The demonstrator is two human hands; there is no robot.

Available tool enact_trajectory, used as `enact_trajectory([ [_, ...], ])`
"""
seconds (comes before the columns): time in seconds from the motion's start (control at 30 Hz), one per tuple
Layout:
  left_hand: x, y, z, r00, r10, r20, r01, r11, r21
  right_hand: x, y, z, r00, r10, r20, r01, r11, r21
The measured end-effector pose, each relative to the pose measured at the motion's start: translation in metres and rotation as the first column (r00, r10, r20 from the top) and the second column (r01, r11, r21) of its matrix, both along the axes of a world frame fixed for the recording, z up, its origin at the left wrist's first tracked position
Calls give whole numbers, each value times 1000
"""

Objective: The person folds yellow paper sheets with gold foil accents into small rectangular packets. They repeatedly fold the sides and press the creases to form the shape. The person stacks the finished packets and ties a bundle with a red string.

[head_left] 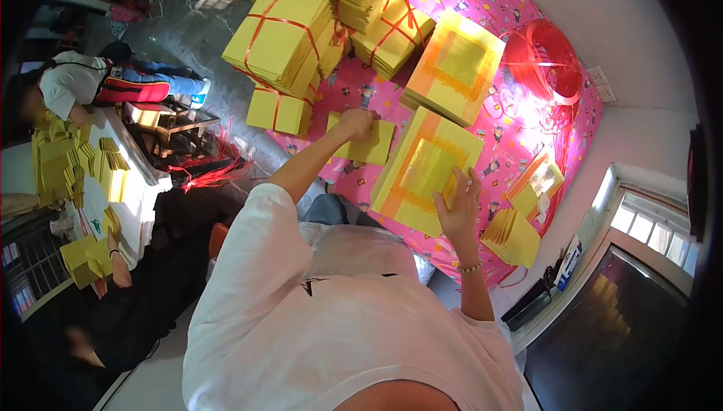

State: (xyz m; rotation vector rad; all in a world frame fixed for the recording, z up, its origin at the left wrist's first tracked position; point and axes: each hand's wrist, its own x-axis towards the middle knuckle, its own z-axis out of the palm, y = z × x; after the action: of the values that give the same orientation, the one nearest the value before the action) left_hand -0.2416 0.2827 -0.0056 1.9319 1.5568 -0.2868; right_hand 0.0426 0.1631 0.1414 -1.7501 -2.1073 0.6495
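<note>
My left hand is closed in a fist over a small flat piece of yellow paper on the pink table. What its fingers hold, if anything, is hidden. Just right of it stands a thick stack of yellow paper with an orange band and a gold foil square on top. My right hand lies at the right edge of this stack, fingers apart. Behind it sits a second foil-topped stack.
Red-strapped yellow paper bundles pile up at the back left. A red strapping coil lies back right. A smaller paper stack and foil sheet lie near the right wall. Left, people work at a white table.
</note>
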Motion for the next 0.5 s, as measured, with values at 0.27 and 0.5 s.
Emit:
enact_trajectory([
  [0.27,-9,-72,10,274,715,644,-804,538,-255,-10,-5,-1,998,-45,39,44,998,35],
  [0.5,-23,-145,-18,-597,768,233,-298,57,-953,-74,-12,21,990,-96,100,72,972,223],
])
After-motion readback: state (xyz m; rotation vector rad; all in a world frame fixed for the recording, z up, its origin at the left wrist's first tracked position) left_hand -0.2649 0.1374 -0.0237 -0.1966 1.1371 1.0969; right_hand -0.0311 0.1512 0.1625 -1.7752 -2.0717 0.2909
